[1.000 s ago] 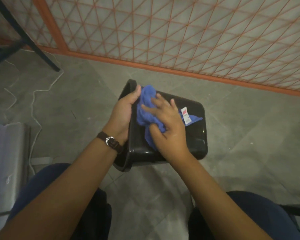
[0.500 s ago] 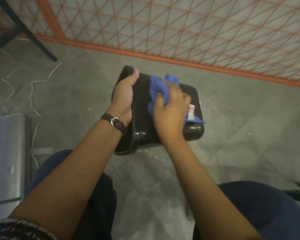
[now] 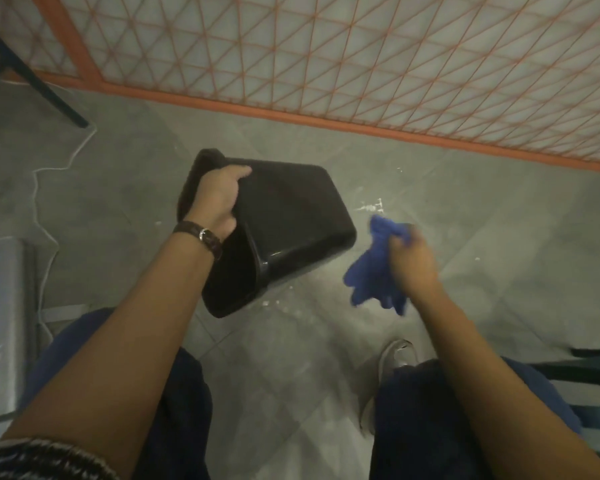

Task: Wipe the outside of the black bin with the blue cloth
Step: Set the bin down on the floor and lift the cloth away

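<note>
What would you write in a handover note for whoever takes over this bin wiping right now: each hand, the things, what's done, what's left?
Left hand grips the black bin by its rim, tilted, opening toward the person.
Right hand holds the bunched blue cloth, off the bin, to its right.
Done: how much is wiped cannot be told.
Left: bring the cloth back and wipe the outer walls and base.

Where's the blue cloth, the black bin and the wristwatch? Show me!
blue cloth (image 3: pixel 368 277): head view, on its hanging folds.
black bin (image 3: pixel 291 209): head view, on its outer side wall.
wristwatch (image 3: pixel 203 236): head view, on its dark strap.
</note>
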